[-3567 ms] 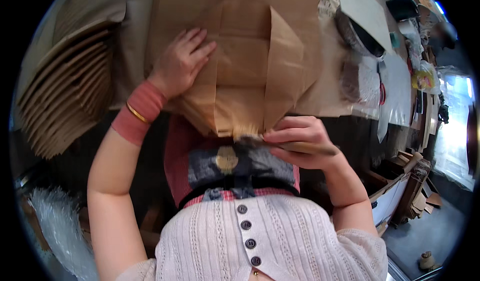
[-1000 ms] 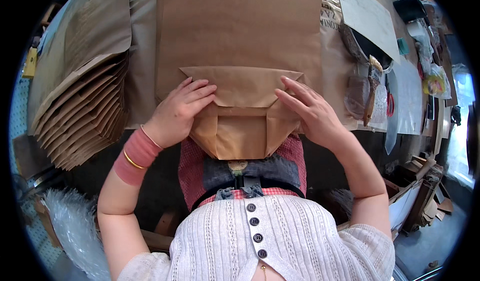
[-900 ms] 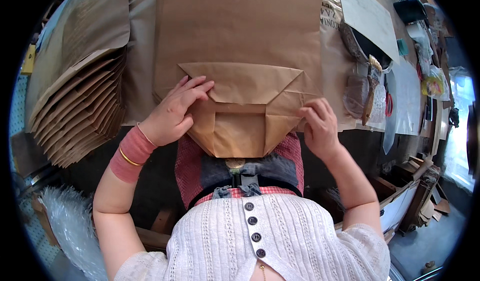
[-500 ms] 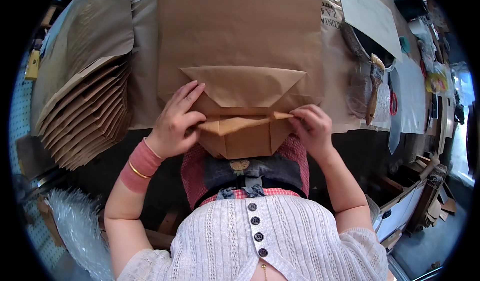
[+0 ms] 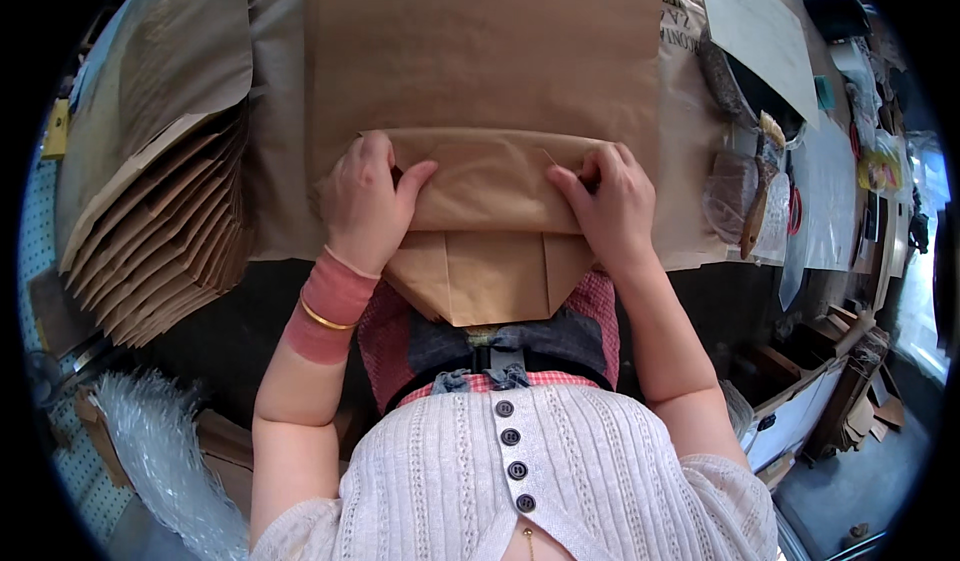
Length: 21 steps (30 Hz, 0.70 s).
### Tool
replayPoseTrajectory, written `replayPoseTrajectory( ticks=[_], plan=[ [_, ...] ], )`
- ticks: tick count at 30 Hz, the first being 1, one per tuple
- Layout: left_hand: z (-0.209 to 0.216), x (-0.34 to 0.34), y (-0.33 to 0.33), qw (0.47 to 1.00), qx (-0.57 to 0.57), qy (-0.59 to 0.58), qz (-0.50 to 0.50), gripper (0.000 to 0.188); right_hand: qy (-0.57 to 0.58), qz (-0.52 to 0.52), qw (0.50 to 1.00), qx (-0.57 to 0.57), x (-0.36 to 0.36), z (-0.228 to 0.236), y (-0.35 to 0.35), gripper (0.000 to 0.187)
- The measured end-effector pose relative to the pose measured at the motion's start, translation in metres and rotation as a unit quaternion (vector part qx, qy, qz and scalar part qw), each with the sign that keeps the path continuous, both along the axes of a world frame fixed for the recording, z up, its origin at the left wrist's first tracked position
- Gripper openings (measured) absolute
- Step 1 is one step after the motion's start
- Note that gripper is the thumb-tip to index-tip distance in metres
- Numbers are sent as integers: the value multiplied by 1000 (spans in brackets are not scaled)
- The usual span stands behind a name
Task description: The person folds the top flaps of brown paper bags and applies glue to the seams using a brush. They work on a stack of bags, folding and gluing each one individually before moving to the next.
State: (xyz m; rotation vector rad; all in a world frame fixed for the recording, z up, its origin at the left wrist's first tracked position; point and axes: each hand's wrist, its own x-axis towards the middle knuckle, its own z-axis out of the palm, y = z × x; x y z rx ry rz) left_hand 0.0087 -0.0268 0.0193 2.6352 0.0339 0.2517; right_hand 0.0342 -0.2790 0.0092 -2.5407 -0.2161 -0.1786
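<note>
A large brown paper bag (image 5: 480, 71) lies flat on the table in front of me, its bottom end toward my body. The bottom flaps (image 5: 490, 186) are folded over each other, and a pointed flap hangs past the table edge. My left hand (image 5: 365, 201) presses flat on the left side of the folded flap. My right hand (image 5: 605, 201) presses on the right side, its fingertips pinching the fold's corner. A pink wristband and a gold bangle (image 5: 325, 316) sit on my left wrist.
A fanned stack of finished brown bags (image 5: 160, 221) lies at the left. A brush with a wooden handle (image 5: 755, 201), a dark tray (image 5: 745, 86) and a white sheet (image 5: 750, 21) sit at the right. Bubble wrap (image 5: 165, 451) lies at lower left.
The lower flap has been folded up and the upper flap brought down over it. Both hands have slid outward along the fold and now press it flat.
</note>
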Motion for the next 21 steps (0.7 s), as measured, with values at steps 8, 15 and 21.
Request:
replayPoseTrajectory(
  ticks=[8, 15, 21],
  plan=[
    [29, 19, -19, 976, 166, 134, 46, 43, -33, -57, 995, -69, 9, 3, 8, 32],
    [6, -17, -25, 961, 138, 22, -238, 75, -55, 256, 962, -72, -31, 14, 56, 72],
    [10, -18, -22, 967, 168, 91, -169, 93, 8, 204, 975, -83, -32, 16, 22, 86]
  ],
)
